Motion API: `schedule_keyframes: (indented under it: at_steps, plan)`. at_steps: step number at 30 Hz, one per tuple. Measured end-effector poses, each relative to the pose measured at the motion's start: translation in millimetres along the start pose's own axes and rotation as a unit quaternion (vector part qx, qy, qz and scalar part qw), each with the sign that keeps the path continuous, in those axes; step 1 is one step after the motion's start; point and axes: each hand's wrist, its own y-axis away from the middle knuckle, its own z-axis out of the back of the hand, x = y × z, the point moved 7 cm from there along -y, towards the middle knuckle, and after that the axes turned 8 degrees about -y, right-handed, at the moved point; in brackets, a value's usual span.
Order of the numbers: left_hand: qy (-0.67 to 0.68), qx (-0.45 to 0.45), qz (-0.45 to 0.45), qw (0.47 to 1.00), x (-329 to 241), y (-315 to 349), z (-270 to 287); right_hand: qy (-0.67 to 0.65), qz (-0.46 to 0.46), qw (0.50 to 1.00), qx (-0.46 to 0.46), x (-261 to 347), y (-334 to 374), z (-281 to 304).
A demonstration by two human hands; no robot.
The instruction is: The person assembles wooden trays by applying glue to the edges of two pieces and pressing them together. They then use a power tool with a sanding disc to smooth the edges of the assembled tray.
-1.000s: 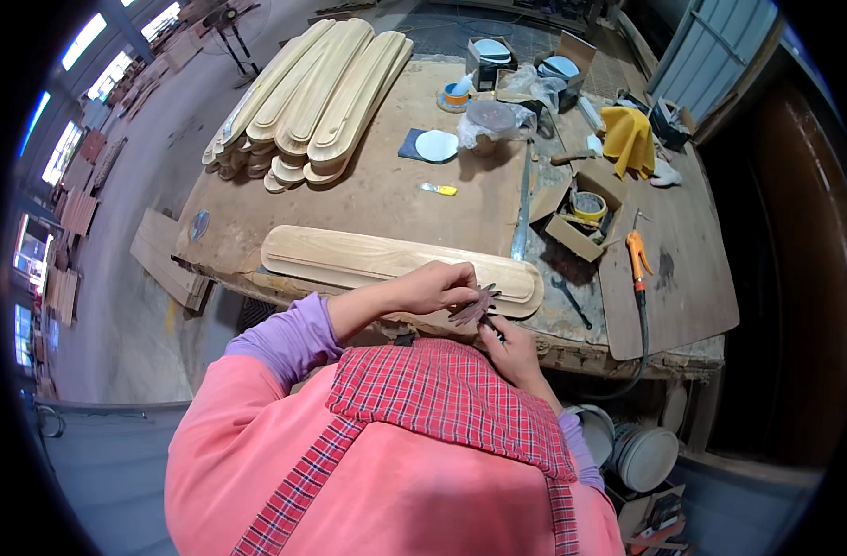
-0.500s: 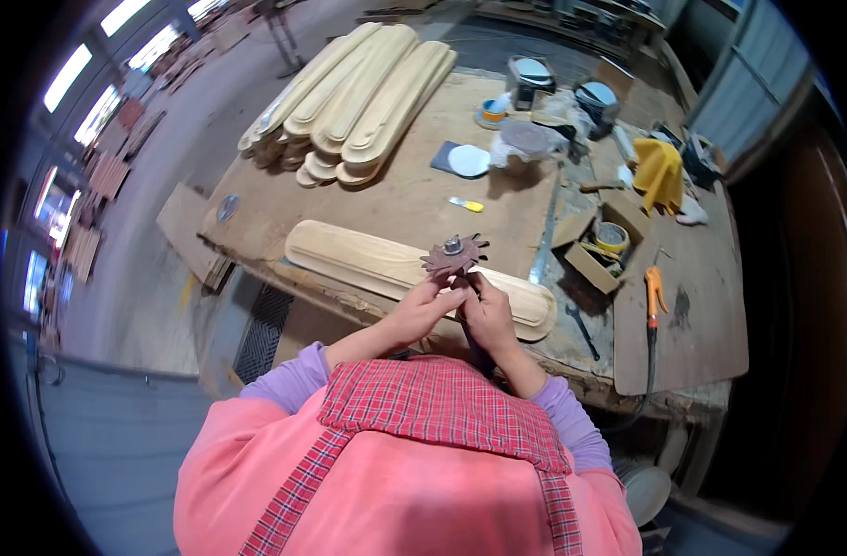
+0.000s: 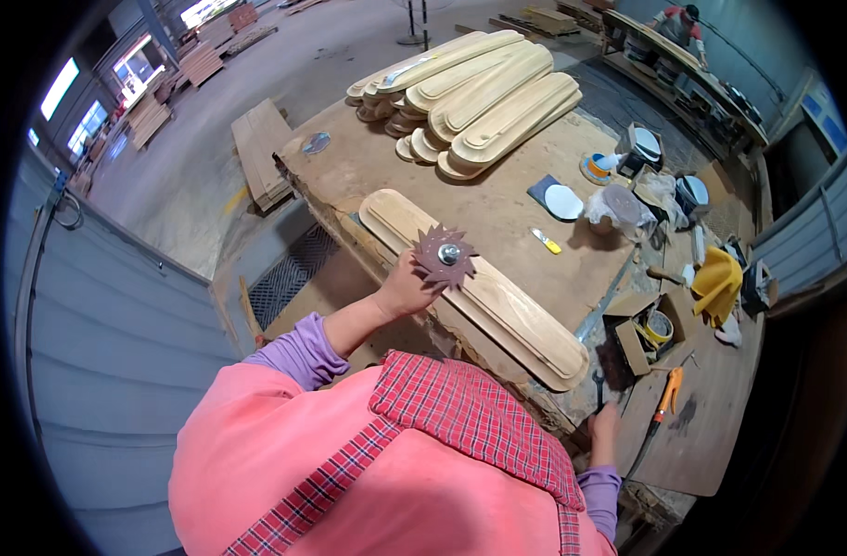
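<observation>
My left hand (image 3: 407, 285) is closed round a tool that carries a brown, star-shaped sanding wheel (image 3: 433, 263) with a metal nut at its centre. Most of the tool's body is hidden behind the wheel and the hand. Beneath it, a long wooden board (image 3: 525, 320) with rounded ends and a stepped edge lies slantwise along the front of the table. My right hand (image 3: 606, 429) is down at the table's near edge, its fingers closed at the lower end of a dark wrench (image 3: 598, 385).
Similar boards are stacked (image 3: 497, 102) at the far side of the table (image 3: 358, 157). To the right are a utility knife (image 3: 547, 242), a cardboard box (image 3: 627, 343) with tape, a yellow cloth (image 3: 717, 285) and an orange-handled air gun (image 3: 669, 394). Another person (image 3: 680, 26) stands far right.
My hands have parted: the right hand left the tool and reached right to the wrench. The left hand keeps the tool, its wheel now facing up toward me. My view has swung right.
</observation>
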Motion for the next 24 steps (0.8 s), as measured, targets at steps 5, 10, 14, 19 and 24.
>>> schedule_keyframes:
  at_steps: [5, 10, 14, 19, 24]
  plan:
    - [0.138, -0.015, 0.088, 0.986, 36, 25, -17, 0.004, -0.044, 0.999, 0.022, 11, 6, -3]
    - [0.351, 0.020, 0.131, 0.927, 57, 60, -53, -0.031, -0.062, 0.998, 0.003, 7, -7, -7]
    - [0.268, 0.051, 0.015, 0.962, 43, 48, -45, -0.065, 0.020, 0.996, -0.059, -31, -20, -20]
    - [0.442, 0.112, 0.066, 0.888, 44, 48, -41, -0.476, -0.033, 0.875, 0.087, 63, 8, 30]
    - [0.344, 0.158, 0.007, 0.926, 48, 42, -47, -0.339, 0.278, 0.884, 0.163, 251, 35, 104]
